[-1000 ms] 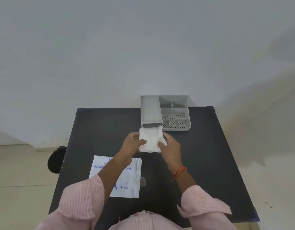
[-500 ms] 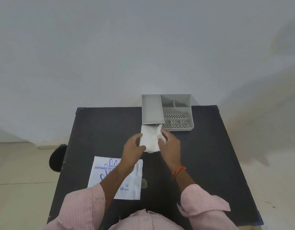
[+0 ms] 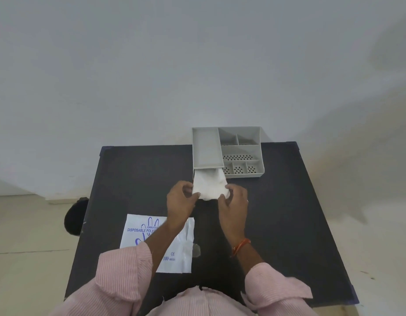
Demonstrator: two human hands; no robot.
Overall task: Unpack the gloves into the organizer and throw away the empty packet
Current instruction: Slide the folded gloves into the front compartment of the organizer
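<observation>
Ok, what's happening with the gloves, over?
Both hands, left hand and right hand, hold the glove stack at the organizer slot. Packet still on table. Nothing blocking.

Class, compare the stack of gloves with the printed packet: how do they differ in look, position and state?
The glove stack is plain white; the packet carries blue print. The left hand and right hand grip the stack, while the packet lies flat, unheld. The stack's far end enters the organizer; the packet lies nearer the person. Both are white.
</observation>
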